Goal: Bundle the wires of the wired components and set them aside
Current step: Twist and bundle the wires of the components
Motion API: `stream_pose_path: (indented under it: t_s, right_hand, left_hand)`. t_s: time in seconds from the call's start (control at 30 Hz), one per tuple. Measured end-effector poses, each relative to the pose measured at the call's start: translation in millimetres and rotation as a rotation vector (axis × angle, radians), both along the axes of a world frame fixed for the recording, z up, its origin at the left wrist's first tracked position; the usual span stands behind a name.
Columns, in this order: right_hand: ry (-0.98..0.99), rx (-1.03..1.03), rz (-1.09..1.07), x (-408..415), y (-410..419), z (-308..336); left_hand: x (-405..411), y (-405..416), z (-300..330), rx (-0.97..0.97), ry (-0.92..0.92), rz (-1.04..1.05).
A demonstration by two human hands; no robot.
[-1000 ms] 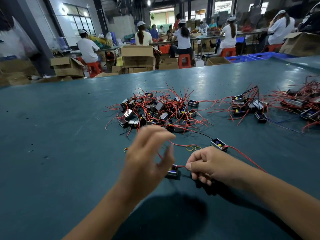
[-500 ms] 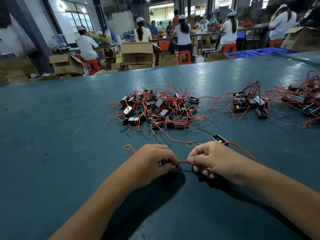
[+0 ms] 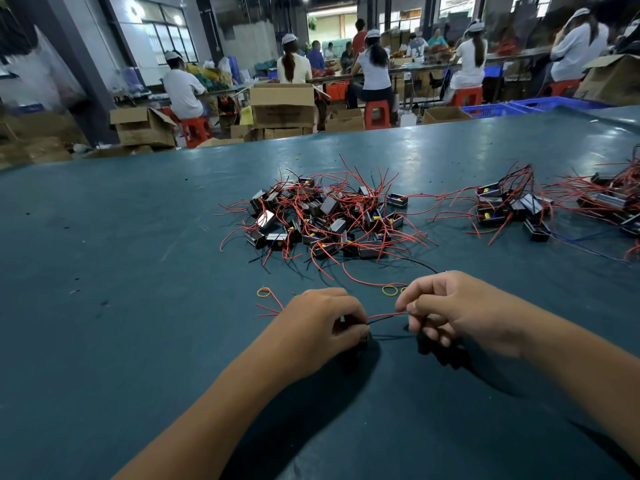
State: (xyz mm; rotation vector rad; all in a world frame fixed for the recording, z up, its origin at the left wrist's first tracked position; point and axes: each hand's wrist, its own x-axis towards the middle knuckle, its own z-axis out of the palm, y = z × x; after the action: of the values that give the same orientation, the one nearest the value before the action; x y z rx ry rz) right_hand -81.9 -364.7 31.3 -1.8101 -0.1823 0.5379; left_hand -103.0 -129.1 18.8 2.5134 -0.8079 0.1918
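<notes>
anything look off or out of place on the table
Nothing looks damaged or spilled. The pile of wired components is a tangle of loose red wires, and a few rubber bands lie scattered on the table near the hands.

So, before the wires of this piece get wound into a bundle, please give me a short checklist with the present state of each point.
1. Left hand grips the small black component: ok, though mostly hidden.
2. Right hand pinches the red and black wires: ok.
3. Wires between the hands run straight, without knots: ok.
4. Yellow rubber band lies on the green table, near the right hand: ok.
5. Wires free of the pile of wired components: cannot tell.
</notes>
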Motion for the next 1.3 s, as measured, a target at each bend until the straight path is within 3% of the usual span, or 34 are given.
stream_pose_path:
  t_s: [0.6,0.97,1.17,1.3]
  right_hand:
    - [-0.144,-0.120,-0.025,1.8,-6.2,1.3]
    - [-0.288,-0.270,0.136,11.1,-19.2,-1.4]
    - [-0.406,-0.431,0.140,15.3,-20.7,-5.3]
    - [-0.391,-0.412,0.131,17.0,-21.6,-5.8]
  left_hand:
    - [-3.4,-3.2,-5.1,-0.032,0.131,0.007]
    - [-2.2,-3.7,-6.6,0.024,0.080,-0.016]
    - [-0.5,-3.7,-7.0,0.022,0.080,-0.026]
    - [0.0,-5.6,-7.3,0.019,0.064,-0.025]
